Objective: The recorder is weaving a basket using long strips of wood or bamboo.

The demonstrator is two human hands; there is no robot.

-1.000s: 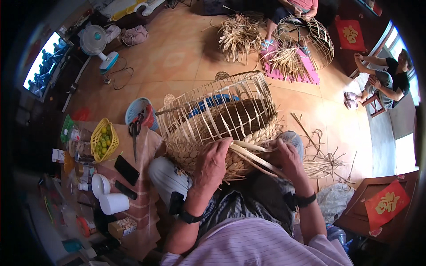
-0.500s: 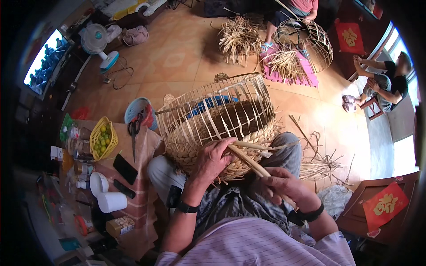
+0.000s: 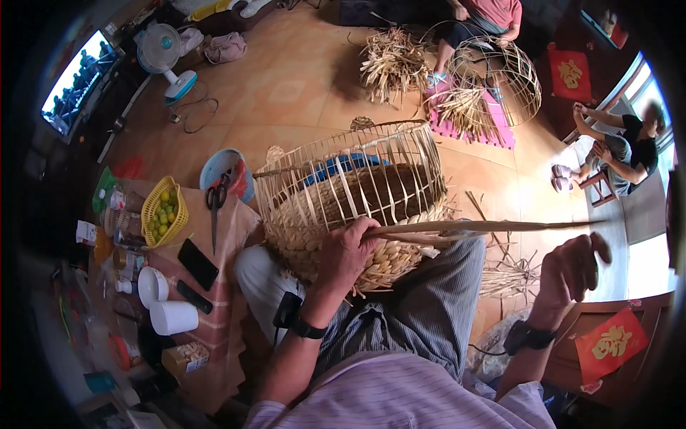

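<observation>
A half-woven basket [image 3: 300, 236] of braided plant strips, with bare upright ribs, lies tilted across my knees. At its near rim, my left hand [image 3: 346, 250] is closed, pinching long flat dried strips [image 3: 457, 227] that stretch out to the right. Something blue shows through the ribs. Off to the right, my right hand [image 3: 564, 275] is raised just below the far end of the strips. Its fingers are loosely curled and apart, slightly blurred, and appear to hold nothing.
At left, a covered table holds scissors [image 3: 215, 207], a yellow basket [image 3: 180, 222] of green fruit, a phone [image 3: 198, 263] and white cups [image 3: 174, 317]. A fan [image 3: 158, 48] stands beyond. Straw bundles [image 3: 393, 61] lie on the floor near a person weaving [image 3: 493, 14]; another person [image 3: 629, 146] sits at right.
My right hand has swung outward to the right, away from the basket. The strips now lie stretched out nearly level to the right. My left hand keeps its pinch.
</observation>
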